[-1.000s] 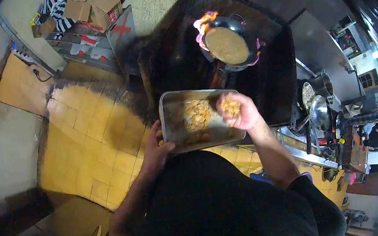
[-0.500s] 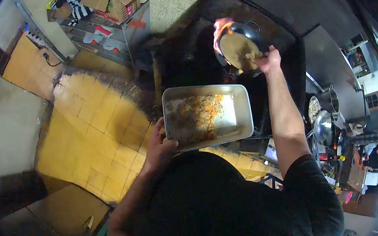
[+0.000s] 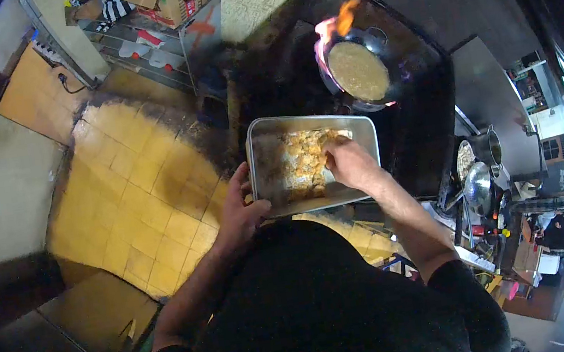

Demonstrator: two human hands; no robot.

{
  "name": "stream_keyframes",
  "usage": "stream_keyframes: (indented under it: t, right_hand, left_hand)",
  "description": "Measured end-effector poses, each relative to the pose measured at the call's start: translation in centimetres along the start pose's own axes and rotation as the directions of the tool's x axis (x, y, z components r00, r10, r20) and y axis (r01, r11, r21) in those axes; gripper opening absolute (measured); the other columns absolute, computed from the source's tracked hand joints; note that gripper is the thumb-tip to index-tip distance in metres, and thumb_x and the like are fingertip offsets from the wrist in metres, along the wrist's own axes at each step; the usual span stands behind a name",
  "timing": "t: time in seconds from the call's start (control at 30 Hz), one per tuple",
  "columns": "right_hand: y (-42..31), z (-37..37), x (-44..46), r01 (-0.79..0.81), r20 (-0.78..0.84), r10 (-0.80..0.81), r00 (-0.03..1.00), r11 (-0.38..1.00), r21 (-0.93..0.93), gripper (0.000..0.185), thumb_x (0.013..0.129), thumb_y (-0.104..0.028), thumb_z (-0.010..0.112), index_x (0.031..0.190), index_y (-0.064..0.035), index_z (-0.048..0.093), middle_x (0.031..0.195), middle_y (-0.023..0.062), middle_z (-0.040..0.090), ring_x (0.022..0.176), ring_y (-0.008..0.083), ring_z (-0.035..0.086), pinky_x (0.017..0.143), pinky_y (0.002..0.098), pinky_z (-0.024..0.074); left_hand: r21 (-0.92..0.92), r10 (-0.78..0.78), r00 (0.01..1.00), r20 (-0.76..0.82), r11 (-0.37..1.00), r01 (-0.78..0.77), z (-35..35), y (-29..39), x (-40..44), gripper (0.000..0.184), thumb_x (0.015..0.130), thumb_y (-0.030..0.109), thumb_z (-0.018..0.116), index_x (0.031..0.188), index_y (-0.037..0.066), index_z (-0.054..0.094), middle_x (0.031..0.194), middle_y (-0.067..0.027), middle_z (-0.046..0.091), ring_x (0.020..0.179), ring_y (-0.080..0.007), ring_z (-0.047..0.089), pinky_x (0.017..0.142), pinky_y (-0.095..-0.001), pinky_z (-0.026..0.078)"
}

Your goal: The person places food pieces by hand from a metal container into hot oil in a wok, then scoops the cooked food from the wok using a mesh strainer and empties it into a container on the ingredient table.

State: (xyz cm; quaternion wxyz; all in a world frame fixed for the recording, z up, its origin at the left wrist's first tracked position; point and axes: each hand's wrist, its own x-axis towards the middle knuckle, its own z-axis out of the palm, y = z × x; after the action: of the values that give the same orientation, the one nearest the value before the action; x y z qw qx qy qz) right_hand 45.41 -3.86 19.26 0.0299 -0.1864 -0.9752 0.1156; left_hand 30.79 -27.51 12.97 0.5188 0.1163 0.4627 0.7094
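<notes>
A rectangular metal pan (image 3: 376, 188) is held up in front of my body, with coated, orange-brown food pieces (image 3: 305, 162) spread on its bottom. My left hand (image 3: 240, 210) grips the pan's left side, thumb over the rim. Inside the pan, my right hand (image 3: 351, 163) has its fingers curled into the food pieces at the right of the pile; its fingertips are partly hidden. Beyond the pan, a round wok (image 3: 372, 39) full of bubbling oil (image 3: 359, 72) sits on the dark stove (image 3: 275, 70). Flames (image 3: 337, 23) rise along the wok's far left side.
To the right stand a pot (image 3: 494, 148) and a shiny metal lid or bowl (image 3: 478, 186). A cardboard box (image 3: 174, 5) sits on a grey shelf (image 3: 130, 50) at the upper left. Yellow tiles (image 3: 134, 188) cover the floor at left.
My right hand has come back from over the wok into the metal pan. The pan has shifted slightly up and right. The flames beside the wok now reach higher.
</notes>
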Motion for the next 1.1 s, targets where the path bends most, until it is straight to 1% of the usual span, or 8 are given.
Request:
stream_keyframes:
  t: [0.07, 0.27, 0.37, 0.83, 0.93, 0.97, 1.03, 1.1]
  right_hand:
    - [-0.1, -0.3, 0.0, -0.186, 0.198, 0.186, 0.962, 0.982, -0.015, 0.026, 0.076, -0.001, 0.067, 0.102, -0.0039, 0.066, 0.092, 0.0222, 0.066, 0.086, 0.0386, 0.064, 0.078, 0.046, 0.0517]
    - [0.2, -1.6, -1.8, -0.157, 0.302, 0.027, 0.953, 0.895, 0.417, 0.031, 0.076, 0.002, 0.061, 0.105, -0.007, 0.067, 0.09, 0.0155, 0.066, 0.081, 0.0282, 0.066, 0.073, 0.0363, 0.0515]
    - [-2.0, -0.5, -1.7, -0.024, 0.352, -0.051, 0.935, 0.979, 0.204, 0.036, 0.081, -0.008, 0.068, 0.116, -0.0137, 0.066, 0.101, 0.0152, 0.067, 0.088, 0.0324, 0.066, 0.08, 0.0402, 0.0516]
    - [-1.8, 1.7, -0.9, -0.079, 0.557, -0.048, 0.829, 0.976, 0.201, 0.024, 0.086, -0.022, 0.067, 0.108, -0.0107, 0.066, 0.097, 0.0141, 0.069, 0.09, 0.0323, 0.065, 0.08, 0.0395, 0.0508]
    - [-0.3, 0.0, -1.4, -0.005, 0.39, -0.184, 0.902, 0.9, 0.437, 0.023, 0.086, -0.01, 0.065, 0.109, -0.0055, 0.065, 0.093, 0.0087, 0.07, 0.082, 0.0197, 0.068, 0.072, 0.0329, 0.0532]
    - [0.6, -1.0, -1.9, -0.408, 0.575, 0.031, 0.818, 0.735, 0.542, 0.02, 0.086, -0.006, 0.065, 0.107, -0.0042, 0.064, 0.09, 0.0062, 0.069, 0.076, 0.0148, 0.067, 0.065, 0.028, 0.0541]
    - [3.2, -2.2, -1.9, -0.42, 0.46, -0.043, 0.887, 0.337, 0.843, 0.016, 0.087, -0.003, 0.065, 0.103, -0.0018, 0.064, 0.088, 0.0056, 0.068, 0.074, 0.0136, 0.067, 0.062, 0.0252, 0.0548]
    - [4.5, -4.8, -1.0, -0.321, 0.328, 0.014, 0.945, 0.251, 0.913, 0.017, 0.085, -0.001, 0.066, 0.102, -0.0005, 0.064, 0.084, 0.006, 0.067, 0.068, 0.0124, 0.065, 0.059, 0.0242, 0.0541]
  left_hand:
    - [-0.026, 0.028, 1.0, -0.003, 0.999, -0.028, -0.2, -0.3, 0.1, 0.096, 0.069, -0.003, 0.06, 0.153, 0.007, 0.014, 0.133, -0.0191, 0.043, 0.112, -0.0276, 0.054, 0.088, -0.0394, 0.052]
    - [-0.035, -0.005, 1.0, 0.023, 0.999, 0.006, 0.4, 0.7, -0.5, 0.095, 0.069, -0.003, 0.059, 0.153, 0.007, 0.014, 0.135, -0.0189, 0.04, 0.112, -0.0287, 0.053, 0.09, -0.0398, 0.052]
    - [-0.026, 0.029, 0.999, 0.031, 0.999, -0.029, 0.1, 0.6, -0.3, 0.096, 0.069, -0.002, 0.06, 0.153, 0.007, 0.014, 0.133, -0.0188, 0.041, 0.112, -0.0281, 0.054, 0.09, -0.0402, 0.052]
    - [0.133, 0.078, 0.996, 0.032, 0.988, -0.081, -1.1, 0.7, 0.3, 0.097, 0.068, 0.001, 0.067, 0.152, 0.007, 0.019, 0.134, -0.018, 0.043, 0.106, -0.0243, 0.056, 0.083, -0.0337, 0.054]
    - [0.093, 0.097, 0.994, 0.056, 0.99, -0.102, -1.0, -0.3, 0.4, 0.095, 0.068, 0.002, 0.066, 0.151, 0.007, 0.02, 0.133, -0.0178, 0.044, 0.109, -0.025, 0.056, 0.084, -0.0349, 0.054]
    - [0.096, 0.1, 0.993, 0.062, 0.99, -0.106, -0.8, -0.5, 0.5, 0.095, 0.068, 0.002, 0.066, 0.151, 0.007, 0.02, 0.133, -0.0178, 0.044, 0.109, -0.025, 0.056, 0.084, -0.0349, 0.054]
    - [0.023, 0.043, 0.999, -0.002, 0.999, -0.043, -0.1, -0.1, 0.9, 0.089, 0.069, 0.001, 0.063, 0.149, 0.006, 0.022, 0.131, -0.0176, 0.046, 0.111, -0.0266, 0.056, 0.086, -0.0378, 0.055]
    - [-0.071, -0.012, 1.0, -0.022, 0.997, 0.01, -0.2, 0.3, 0.6, 0.086, 0.07, 0.0, 0.061, 0.148, 0.005, 0.023, 0.129, -0.0177, 0.048, 0.111, -0.0269, 0.057, 0.086, -0.0383, 0.055]
